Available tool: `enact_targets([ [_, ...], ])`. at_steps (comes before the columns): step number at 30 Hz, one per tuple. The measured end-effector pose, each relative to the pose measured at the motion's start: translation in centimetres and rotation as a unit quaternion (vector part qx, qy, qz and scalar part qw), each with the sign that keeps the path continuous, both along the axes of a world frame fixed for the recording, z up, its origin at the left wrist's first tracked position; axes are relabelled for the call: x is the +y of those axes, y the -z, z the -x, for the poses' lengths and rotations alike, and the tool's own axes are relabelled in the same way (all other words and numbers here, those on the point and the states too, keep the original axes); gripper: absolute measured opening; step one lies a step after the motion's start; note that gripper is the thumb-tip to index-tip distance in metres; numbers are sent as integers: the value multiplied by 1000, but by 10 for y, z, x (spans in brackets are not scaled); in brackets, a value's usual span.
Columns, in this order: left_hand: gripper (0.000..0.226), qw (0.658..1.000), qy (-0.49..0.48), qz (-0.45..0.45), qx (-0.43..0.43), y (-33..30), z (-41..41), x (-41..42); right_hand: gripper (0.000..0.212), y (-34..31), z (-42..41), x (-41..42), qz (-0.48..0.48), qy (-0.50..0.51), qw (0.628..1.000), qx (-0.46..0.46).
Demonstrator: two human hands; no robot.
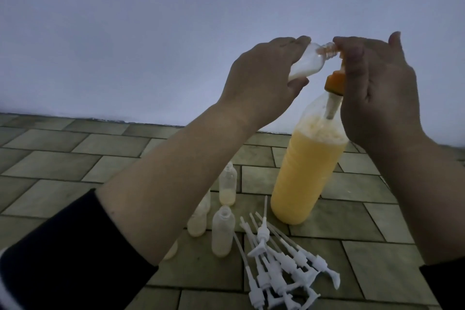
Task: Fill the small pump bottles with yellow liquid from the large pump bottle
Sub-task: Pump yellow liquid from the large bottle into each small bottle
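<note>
The left hand (264,75) holds a small clear bottle (136,60) up in the air. The fingers and thumb wrap around it, and it is tipped on its side with its open mouth pointing to the right. There is a little pale liquid inside it.

The right hand (377,88) is on top of the big bottle (307,171). Its fingers curl down over the orange pump top (333,83), and the mouth of the small bottle sits right at the pump's spout. (The fingers hide most of the spout, so I cannot tell if anything is coming out.)

The big bottle stands upright on the tiled floor (75,158), close to a pale wall (151,33). It is more than half full of yellow liquid, with foam on top.

On the floor below the left arm stand more small bottles (222,230) with no tops on. One at the back (227,184) has a bit of yellow liquid at the bottom. Just to their right lies a pile of white pump tops (281,267) with long thin tubes, all jumbled together.

Both arms wear dark sleeves (63,259) pushed up.
</note>
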State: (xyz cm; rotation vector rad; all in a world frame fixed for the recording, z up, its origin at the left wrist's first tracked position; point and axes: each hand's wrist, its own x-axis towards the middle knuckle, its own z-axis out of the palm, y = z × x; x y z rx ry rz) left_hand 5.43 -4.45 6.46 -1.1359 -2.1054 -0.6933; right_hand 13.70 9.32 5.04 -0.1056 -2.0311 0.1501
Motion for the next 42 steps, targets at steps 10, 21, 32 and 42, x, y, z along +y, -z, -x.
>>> enact_targets([
  [10, 55, 1000, 3, -4, -7, 0, -1, -3, 51, -5, -6, -4, 5, -18, 1000, -13],
  [21, 57, 1000, -10, 9, -12, 7, -1, -2, 55, 4, -1, -10, 5, 18, 1000, -25],
  [32, 52, 1000, 8, 5, -25, 6, -1, 1, 54, 7, -2, -11, 26, 31, 999, -4],
  [42, 48, 1000, 0, 5, -3, -7, -2, -4, 53, -3, -4, -18, 28, 29, 999, 12],
])
